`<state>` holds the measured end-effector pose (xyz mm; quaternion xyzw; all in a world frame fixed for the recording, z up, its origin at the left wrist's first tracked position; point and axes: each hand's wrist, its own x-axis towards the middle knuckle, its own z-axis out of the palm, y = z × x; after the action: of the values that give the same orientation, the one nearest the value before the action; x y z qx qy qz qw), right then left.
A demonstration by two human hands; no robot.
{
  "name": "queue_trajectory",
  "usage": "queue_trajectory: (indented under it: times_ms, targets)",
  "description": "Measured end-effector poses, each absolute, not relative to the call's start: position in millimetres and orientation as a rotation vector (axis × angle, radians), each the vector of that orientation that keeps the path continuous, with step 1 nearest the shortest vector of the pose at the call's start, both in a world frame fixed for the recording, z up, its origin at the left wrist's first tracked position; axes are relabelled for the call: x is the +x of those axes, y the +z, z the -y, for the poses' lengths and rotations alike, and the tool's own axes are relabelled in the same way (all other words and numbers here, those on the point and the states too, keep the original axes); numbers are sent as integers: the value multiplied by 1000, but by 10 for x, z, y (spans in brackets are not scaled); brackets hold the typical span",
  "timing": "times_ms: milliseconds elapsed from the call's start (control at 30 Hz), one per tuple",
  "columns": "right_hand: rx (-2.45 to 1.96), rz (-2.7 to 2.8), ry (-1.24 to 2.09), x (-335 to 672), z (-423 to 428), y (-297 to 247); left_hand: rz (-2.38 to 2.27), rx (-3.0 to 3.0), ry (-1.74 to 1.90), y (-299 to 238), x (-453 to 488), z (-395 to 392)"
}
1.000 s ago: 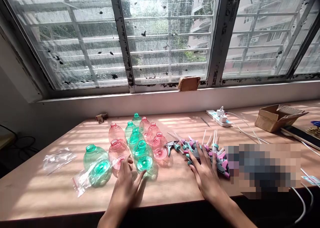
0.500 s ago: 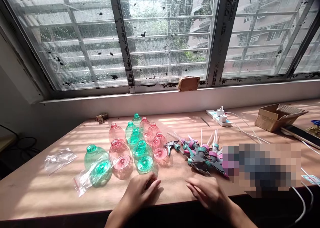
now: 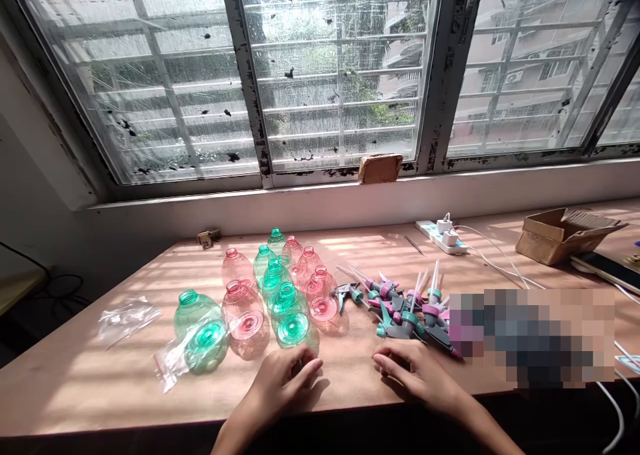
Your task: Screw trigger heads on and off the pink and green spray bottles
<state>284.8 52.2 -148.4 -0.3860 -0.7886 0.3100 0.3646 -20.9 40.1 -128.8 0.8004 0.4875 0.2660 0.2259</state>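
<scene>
Desk (image 3: 345, 388) runs wide, near edge beneath both forearms (image 3: 245, 422), sunlit wood stretching between them. At back right a cardboard box (image 3: 547, 245) gapes, contents hidden; see-through green bottles (image 3: 286, 308) and pink bottles (image 3: 244, 305) stand clustered left of centre, necks open. The left hand (image 3: 285, 375) rests just in front of them, the right hand (image 3: 417, 373) in front of the heaped spray heads (image 3: 409, 320), fingers curled together on both.

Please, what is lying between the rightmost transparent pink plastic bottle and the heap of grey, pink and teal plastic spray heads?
The head view shows one grey plastic trigger spray head with a teal collar between the pink bottle and the heap.
</scene>
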Motion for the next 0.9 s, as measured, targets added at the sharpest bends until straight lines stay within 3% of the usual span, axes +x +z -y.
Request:
queue_trajectory:
  times_ms: [600,700,900]
  targets:
    - [-1010,2043,842,2853,-520,-1487,-1280,2219,841,-1297,-215,-402]
    - [-1009,2043,853,2850,-522,-1483,-1324,2224,1029,-1303,-251,-369]
    - [-1014,2036,859,2853,-524,-1496,-1587,2099,1786,-1326,-303,-358]
